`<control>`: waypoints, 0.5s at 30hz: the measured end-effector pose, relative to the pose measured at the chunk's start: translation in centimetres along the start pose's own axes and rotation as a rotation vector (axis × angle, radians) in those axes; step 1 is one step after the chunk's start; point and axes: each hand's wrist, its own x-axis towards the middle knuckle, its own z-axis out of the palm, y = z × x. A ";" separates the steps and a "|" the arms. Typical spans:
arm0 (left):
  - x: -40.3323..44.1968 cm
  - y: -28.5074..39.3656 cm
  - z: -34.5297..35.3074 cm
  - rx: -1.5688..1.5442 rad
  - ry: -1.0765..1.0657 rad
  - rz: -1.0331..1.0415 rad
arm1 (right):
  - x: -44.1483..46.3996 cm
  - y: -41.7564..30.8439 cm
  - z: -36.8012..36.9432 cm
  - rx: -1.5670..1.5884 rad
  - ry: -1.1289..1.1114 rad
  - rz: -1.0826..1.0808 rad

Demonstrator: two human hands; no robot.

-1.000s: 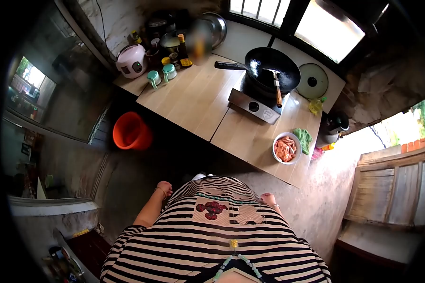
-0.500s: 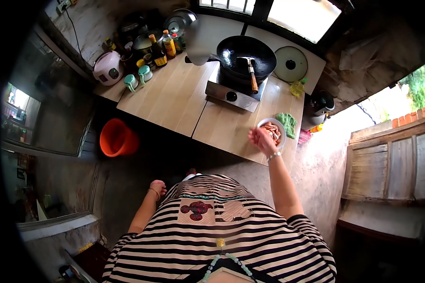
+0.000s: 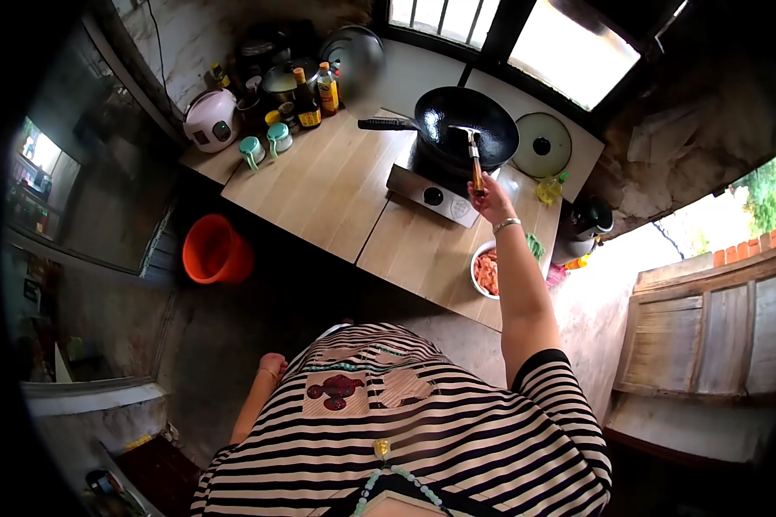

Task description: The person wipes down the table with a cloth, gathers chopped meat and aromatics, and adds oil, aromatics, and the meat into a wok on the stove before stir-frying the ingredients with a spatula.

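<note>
My right hand (image 3: 491, 200) is closed around the wooden handle of a spatula (image 3: 475, 159). The spatula's metal head rests inside a black wok (image 3: 440, 108) on a steel-fronted stove (image 3: 427, 196). Under my right forearm, partly hidden by it, sits a white bowl (image 3: 477, 285) of raw sliced meat (image 3: 486, 272). A green cloth (image 3: 535, 247) shows just behind the arm. My left hand (image 3: 272, 364) hangs low beside my striped shirt, its fingers curled, with nothing visible in it.
Sauce bottles (image 3: 307, 102), teal-lidded jars (image 3: 252, 150) and a pink rice cooker (image 3: 211, 121) crowd the table's left end. A glass lid (image 3: 541, 145) and a yellow bottle (image 3: 549, 188) stand right of the wok. An orange bucket (image 3: 218, 250) is on the floor.
My right hand has moved from over the meat bowl up to the spatula handle and taken hold of it. My left hand has dropped slightly lower beside my body. The view has shifted.
</note>
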 end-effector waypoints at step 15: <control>2.6 1.0 -3.4 -0.128 -0.069 -0.001 | -8.5 -0.7 6.5 0.223 -0.239 -0.267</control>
